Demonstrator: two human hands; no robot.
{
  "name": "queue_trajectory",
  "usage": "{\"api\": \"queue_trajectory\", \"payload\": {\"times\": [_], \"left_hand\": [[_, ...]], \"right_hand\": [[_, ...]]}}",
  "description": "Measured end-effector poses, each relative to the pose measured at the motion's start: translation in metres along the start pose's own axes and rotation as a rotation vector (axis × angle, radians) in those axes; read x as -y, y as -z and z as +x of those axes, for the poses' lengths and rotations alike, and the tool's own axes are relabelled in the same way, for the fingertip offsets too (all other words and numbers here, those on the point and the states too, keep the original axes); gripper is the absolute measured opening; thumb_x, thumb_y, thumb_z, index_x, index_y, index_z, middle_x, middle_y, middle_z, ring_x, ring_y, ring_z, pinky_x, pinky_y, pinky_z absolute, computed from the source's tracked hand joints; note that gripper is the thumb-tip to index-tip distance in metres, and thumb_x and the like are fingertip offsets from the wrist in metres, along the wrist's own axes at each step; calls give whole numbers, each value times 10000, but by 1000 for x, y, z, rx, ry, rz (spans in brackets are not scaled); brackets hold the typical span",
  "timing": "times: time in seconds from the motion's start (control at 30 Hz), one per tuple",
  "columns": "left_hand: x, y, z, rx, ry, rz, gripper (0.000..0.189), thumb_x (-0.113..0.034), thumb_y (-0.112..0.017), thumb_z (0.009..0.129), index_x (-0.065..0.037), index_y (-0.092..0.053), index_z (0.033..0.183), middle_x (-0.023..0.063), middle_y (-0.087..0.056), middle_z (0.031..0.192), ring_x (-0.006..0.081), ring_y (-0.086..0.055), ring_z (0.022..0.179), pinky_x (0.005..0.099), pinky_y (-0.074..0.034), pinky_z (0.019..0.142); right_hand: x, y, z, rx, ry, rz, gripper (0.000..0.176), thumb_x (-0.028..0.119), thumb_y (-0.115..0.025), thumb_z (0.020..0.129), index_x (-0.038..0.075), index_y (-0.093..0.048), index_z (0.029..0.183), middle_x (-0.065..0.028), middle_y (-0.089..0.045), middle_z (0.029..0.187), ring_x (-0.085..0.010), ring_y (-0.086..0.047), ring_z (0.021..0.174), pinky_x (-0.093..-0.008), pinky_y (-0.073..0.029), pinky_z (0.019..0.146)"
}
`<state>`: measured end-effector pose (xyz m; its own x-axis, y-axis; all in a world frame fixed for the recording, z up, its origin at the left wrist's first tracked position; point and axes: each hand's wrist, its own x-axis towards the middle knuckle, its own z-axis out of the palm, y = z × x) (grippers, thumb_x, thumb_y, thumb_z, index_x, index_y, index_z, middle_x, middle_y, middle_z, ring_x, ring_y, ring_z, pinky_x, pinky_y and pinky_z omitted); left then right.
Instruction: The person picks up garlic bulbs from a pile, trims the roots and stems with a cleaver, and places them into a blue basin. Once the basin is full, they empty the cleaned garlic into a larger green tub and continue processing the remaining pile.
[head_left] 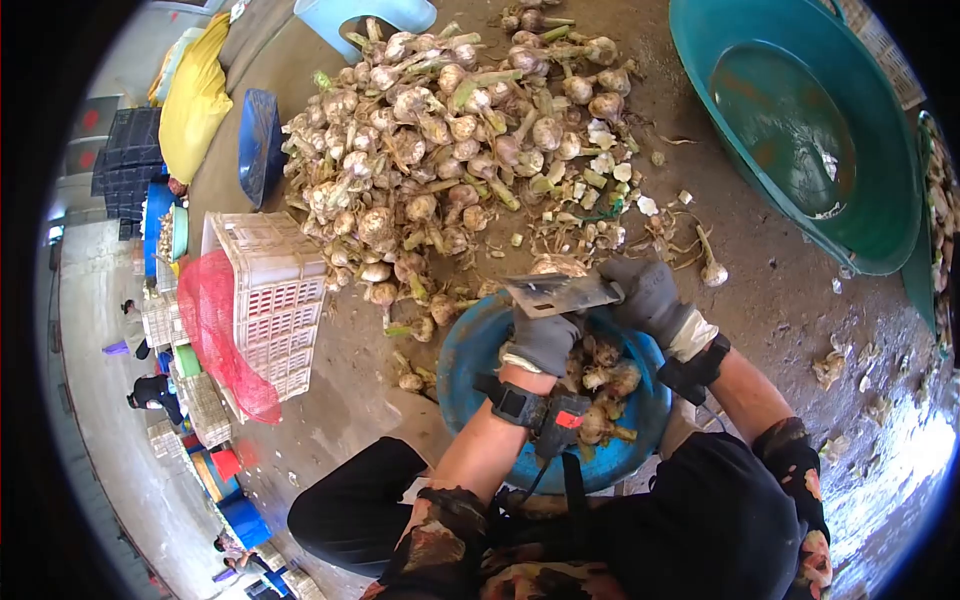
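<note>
Blue plastic forms the basin [470, 350] closest to the person's knees, and it holds a shallow layer of trimmed bulbs [605, 378]. Above its far rim the left hand [543, 340], in a grey glove, has its fingers curled shut under the blade. What they hold is hidden, though a pale garlic bulb [558, 265] shows just past the blade's far edge and may be on a stalk in that grip. The right hand [650, 297], also gloved, has its fingers wrapped tight around the handle of a cleaver [560, 294], whose flat steel blade points toward the left hand.

A bulb like this is probably light and firm, with dry papery skin that flakes and slides. The stiff stalk looks like the surer hold, and it keeps the fingers clear of the edge. The cleaver looks heavy and rigid, safe to hold only by the handle.

Beyond the hands a heap of garlic [440, 150] with stalks still on spreads over the dirt floor [760, 270]. A white crate [270, 290] with red netting [215, 320] lies to its left. A green tub [800, 120] sits well apart on the right.
</note>
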<state>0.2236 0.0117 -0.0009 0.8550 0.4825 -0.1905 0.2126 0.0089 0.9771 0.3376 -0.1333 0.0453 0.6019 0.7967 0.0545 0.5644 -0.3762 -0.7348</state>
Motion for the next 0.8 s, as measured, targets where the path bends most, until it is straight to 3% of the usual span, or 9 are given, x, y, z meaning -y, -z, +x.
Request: {"api": "queue_trajectory", "payload": {"times": [0.07, 0.1, 0.2, 0.27, 0.33, 0.43, 0.5, 0.63, 0.8], "left_hand": [[-27, 3, -4, 267, 604, -1511, 269, -253, -433, 823, -48, -507, 981, 90, -574, 922, 241, -561, 833, 365, -483, 725], [-74, -18, -15, 72, 235, -778, 244, -220, -413, 820, -27, -518, 927, 100, -572, 896, 235, -566, 799, 358, -487, 666], [-120, -7, -7, 770, -237, -647, 248, -208, -539, 800, -25, -497, 961, 95, -551, 899, 214, -554, 761, 345, -488, 655], [-165, 7, -16, 663, 409, -314, 344, -291, -597, 788, -26, -530, 997, 84, -551, 939, 150, -542, 833, 286, -451, 735], [-153, 38, 8, 812, 323, 460, 372, -291, -605, 777, -44, -515, 1040, 87, -565, 957, 175, -537, 908, 291, -427, 800], [-117, 103, 60, 8, -97, 1370, 436, -299, -601, 748, -50, -473, 1082, 124, -508, 1093, 287, -509, 980, 359, -403, 844], [-83, 140, 98, -61, 99, 1743, 353, -278, -536, 782, -39, -507, 1040, 156, -509, 1099, 282, -538, 955, 367, -440, 776], [-40, 171, 123, 131, 632, 1690, 292, -285, -530, 788, -19, -554, 905, 152, -579, 909, 270, -589, 797, 376, -467, 660], [-70, 165, 64, 8, 650, 228, 304, -290, -449, 870, -21, -547, 973, 30, -576, 727, 122, -557, 566, 253, -425, 456]], "right_hand": [[-17, -2, -3, 143, -448, -123, 253, 211, -578, 670, 114, -566, 903, -142, -604, 788, -313, -586, 759, -386, -460, 659], [-39, 0, -13, 144, -504, -156, 260, 226, -567, 682, 116, -569, 918, -147, -608, 800, -313, -588, 773, -387, -462, 668], [-73, 1, -39, 116, -598, -273, 250, 263, -550, 705, 125, -576, 912, -137, -614, 797, -316, -588, 775, -397, -461, 672], [-73, 7, -42, 100, -573, -252, 251, 271, -560, 704, 128, -577, 909, -133, -615, 798, -318, -587, 778, -402, -459, 676], [-68, 2, -49, 128, -582, -216, 252, 280, -570, 703, 130, -578, 905, -129, -616, 800, -319, -587, 780, -407, -457, 681], [-69, 0, -43, 179, -586, -97, 262, 296, -588, 696, 134, -577, 902, -132, -614, 806, -323, -583, 786, -406, -452, 696], [-66, -10, -39, 213, -627, -69, 269, 298, -600, 689, 123, -575, 892, -140, -611, 796, -314, -584, 794, -399, -453, 694], [-44, 1, -30, 215, -684, -54, 259, 279, -601, 687, 121, -583, 892, -142, -612, 799, -308, -584, 797, -395, -454, 693], [-51, 4, -23, 314, -738, 80, 277, 258, -593, 683, 96, -606, 907, -150, -617, 804, -293, -596, 771, -378, -460, 688]]}}
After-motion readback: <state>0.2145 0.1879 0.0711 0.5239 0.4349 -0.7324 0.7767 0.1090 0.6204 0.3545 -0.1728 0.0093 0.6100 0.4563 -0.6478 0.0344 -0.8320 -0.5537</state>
